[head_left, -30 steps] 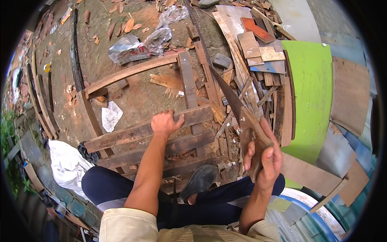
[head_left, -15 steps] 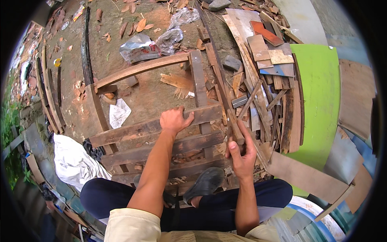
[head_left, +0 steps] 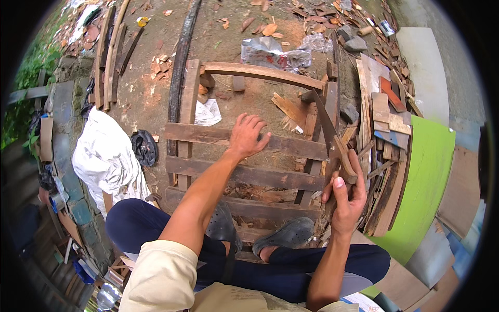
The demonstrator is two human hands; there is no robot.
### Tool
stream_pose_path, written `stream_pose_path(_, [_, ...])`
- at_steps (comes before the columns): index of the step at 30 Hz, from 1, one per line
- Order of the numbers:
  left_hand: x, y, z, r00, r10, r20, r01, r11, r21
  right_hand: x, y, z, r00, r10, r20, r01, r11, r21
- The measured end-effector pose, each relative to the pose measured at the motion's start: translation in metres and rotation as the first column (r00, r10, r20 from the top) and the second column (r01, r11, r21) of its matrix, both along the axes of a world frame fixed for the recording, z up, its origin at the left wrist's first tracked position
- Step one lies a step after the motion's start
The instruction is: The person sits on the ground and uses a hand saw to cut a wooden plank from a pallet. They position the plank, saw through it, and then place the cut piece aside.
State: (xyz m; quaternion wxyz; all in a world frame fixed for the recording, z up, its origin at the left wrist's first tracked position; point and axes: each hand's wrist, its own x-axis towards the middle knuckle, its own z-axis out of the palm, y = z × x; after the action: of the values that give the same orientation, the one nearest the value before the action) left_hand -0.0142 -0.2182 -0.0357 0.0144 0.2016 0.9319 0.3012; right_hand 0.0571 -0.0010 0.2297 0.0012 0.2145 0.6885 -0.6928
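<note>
My right hand (head_left: 347, 200) is closed around the wooden handle of a handsaw (head_left: 340, 156). The saw's dark blade (head_left: 325, 118) points away from me and crosses the right end of the nearby planks; whether its teeth touch wood cannot be made out. On the top crosspiece (head_left: 296, 145) of a wooden slatted frame (head_left: 249, 179) lies my left hand (head_left: 248, 136). Its fingers reach past the plank's far edge with the thumb apart. Several dark slats run side by side between the frame's two long rails, and a lighter bar (head_left: 260, 72) joins their far ends.
My shoes (head_left: 288, 235) are by the nearest slats. To the right lie stacked wood offcuts (head_left: 382, 112) and a green board (head_left: 423, 177). A white cloth sack (head_left: 109, 156) and a black plastic bundle (head_left: 144, 147) sit at left. Beyond the frame are crumpled plastic (head_left: 265, 53) and loose sticks (head_left: 110, 57).
The view has swung so the scene sits further right. The saw in my right hand has turned, and its blade now shows broadside. My left hand stays on the top plank, fingers more spread.
</note>
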Motion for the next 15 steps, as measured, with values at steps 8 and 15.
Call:
stream_pose_path(8, [0.037,-0.154,0.039,0.71,0.688,0.148,-0.491,0.635,-0.596,-0.061,-0.105,0.018,0.97,0.234,0.071,-0.218,0.96,-0.178])
stream_pose_path(15, [0.025,-0.154,0.045,0.302,0.851,0.428,-0.606,0.519,-0.603,-0.126,-0.191,0.049,0.942,0.291,0.166,-0.254,0.943,-0.214])
